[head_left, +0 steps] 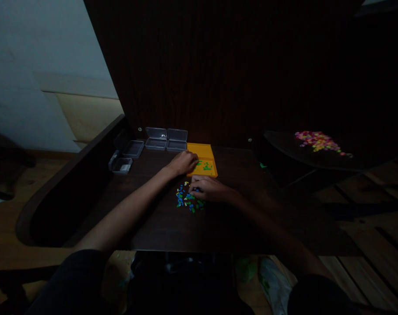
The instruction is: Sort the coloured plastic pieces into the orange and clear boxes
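and here's the left hand (184, 162) over the left edge of the yellow box (199, 151), fingers curled close, while the right hand (207, 188) bends thumb and fingers over the mixed pile (180, 197) on the table (166, 227); whether either pinches a piece, i can't tell. danger here: the right hand sits so low that a careless sweep could scatter bits, dim light could get colours misread, and a left-hand knock could shift the box and spill its load. inside it, green pieces (207, 166) lie loose; the pile, on the box's near side, mixes blue, green and pale yellow. over left, see-through boxes (156, 133) have lids raised, contents too dark to read.
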### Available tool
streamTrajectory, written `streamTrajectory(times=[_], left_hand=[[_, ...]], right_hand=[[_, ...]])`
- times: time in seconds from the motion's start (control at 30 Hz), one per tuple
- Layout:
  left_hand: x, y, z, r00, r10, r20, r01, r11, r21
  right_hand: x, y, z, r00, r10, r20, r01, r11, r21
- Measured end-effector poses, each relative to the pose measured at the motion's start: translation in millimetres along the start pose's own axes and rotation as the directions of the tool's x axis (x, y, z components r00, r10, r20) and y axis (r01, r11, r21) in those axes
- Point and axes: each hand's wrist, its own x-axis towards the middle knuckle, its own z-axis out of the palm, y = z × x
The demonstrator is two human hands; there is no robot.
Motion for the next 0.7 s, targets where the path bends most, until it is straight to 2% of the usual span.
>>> streamTrajectory(times=[0.17, 0.27, 0.4, 0.47, 0.57, 0.7], left_hand=[[-2, -1, -0.1, 0.997, 0.049, 0.063, -0.053, 0.997, 0.064], [-9, -2, -5.6, 0.999, 0.032, -0.001, -0.032, 0.999, -0.022], [-27, -1, -18.1, 0.995, 0.018, -0.1, -0.03, 0.993, -0.117], [-40, 1, -24.7, 0.996, 0.038, -0.077, -0.051, 0.982, -0.18], [-63, 5, -32.7, 0.997, 0.081, 0.017, -0.073, 0.959, -0.274], [-92, 11, -40.5, 0.982, 0.146, 0.12, -0.097, 0.933, -0.347]], right_hand=[[-2, -1, -6, 0.999, 0.006, -0.034, -0.005, 0.999, 0.039], [-4, 6, -15, 0.993, 0.03, -0.118, -0.024, 0.999, 0.047], [-4, 28, -25, 0.963, 0.089, -0.253, -0.087, 0.996, 0.021], [-3, 39, -27, 0.949, 0.122, -0.291, -0.129, 0.992, -0.006], [0, 52, -27, 0.94, 0.155, -0.303, -0.178, 0.983, -0.049], [6, 57, -25, 0.936, 0.189, -0.296, -0.241, 0.959, -0.152]])
